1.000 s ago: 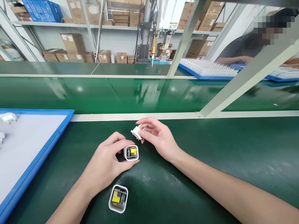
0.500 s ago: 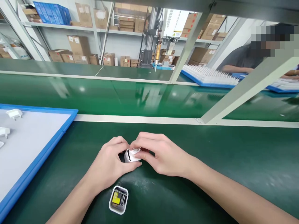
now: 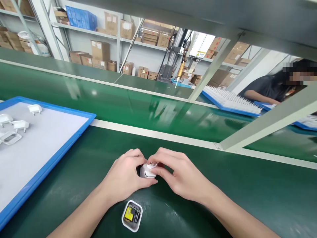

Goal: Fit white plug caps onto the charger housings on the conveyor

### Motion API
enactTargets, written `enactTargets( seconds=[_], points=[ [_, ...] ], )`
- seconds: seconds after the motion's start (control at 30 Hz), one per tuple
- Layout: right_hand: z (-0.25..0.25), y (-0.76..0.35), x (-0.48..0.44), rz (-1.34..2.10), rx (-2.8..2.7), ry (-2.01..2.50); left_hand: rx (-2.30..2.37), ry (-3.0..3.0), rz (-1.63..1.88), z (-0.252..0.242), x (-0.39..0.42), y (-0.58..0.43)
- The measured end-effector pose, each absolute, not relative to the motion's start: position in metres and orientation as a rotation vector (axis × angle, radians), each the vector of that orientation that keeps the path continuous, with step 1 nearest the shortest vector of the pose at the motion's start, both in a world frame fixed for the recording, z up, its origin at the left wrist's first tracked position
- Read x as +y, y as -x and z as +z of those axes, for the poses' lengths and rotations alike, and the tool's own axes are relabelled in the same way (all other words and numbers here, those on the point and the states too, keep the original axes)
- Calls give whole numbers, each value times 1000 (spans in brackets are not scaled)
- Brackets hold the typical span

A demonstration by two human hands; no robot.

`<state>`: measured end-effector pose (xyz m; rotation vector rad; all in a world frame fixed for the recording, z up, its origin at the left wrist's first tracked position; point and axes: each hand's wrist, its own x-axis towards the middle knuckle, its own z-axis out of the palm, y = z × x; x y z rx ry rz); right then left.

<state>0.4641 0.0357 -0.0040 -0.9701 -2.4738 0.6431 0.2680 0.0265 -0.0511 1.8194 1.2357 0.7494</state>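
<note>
My left hand (image 3: pixel 128 175) is closed around a white charger housing (image 3: pixel 143 172), thumb along its near side. At the housing's open end, my right hand (image 3: pixel 174 170) pinches a white plug cover (image 3: pixel 150 169) whose metal pins point up and away. Cover and housing touch, with a thin dark line between them; fingers hide the far side. Nearer to me on the green bench stands a second white charger housing (image 3: pixel 123 219), open at the top, with a yellow and black circuit part (image 3: pixel 129 214) inside.
A blue-edged tray (image 3: pixel 53 169) at left carries several white plug covers (image 3: pixel 20 124). Behind the bench (image 3: pixel 198 211) run a pale rail (image 3: pixel 153 134) and a green belt (image 3: pixel 119 100). A slanted post (image 3: pixel 269 119) rises at right; beyond it a person (image 3: pixel 264 87) sits by pin-filled trays.
The view has tilted and swung left, bringing more of the tray into sight. Between my hands, the plug cover sits closer against the housing, and the dark gap has narrowed.
</note>
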Motion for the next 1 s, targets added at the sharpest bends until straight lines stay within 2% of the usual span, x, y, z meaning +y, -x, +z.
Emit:
enactTargets(
  seconds=[0.63, 0.8, 0.9, 1.0],
  points=[
    [-24, -450, 24, 272, -2492, 931, 1227, -1787, 859, -57, 26, -268],
    [-24, -450, 25, 278, -2466, 951, 1263, -1796, 872, -61, 29, -270],
    [-19, -462, 49, 318, -2406, 1078, 1327, -1826, 862, -61, 32, -270],
    [-7, -486, 92, 209, -2234, 1304, 1353, -1802, 883, -60, 34, -267]
  ],
)
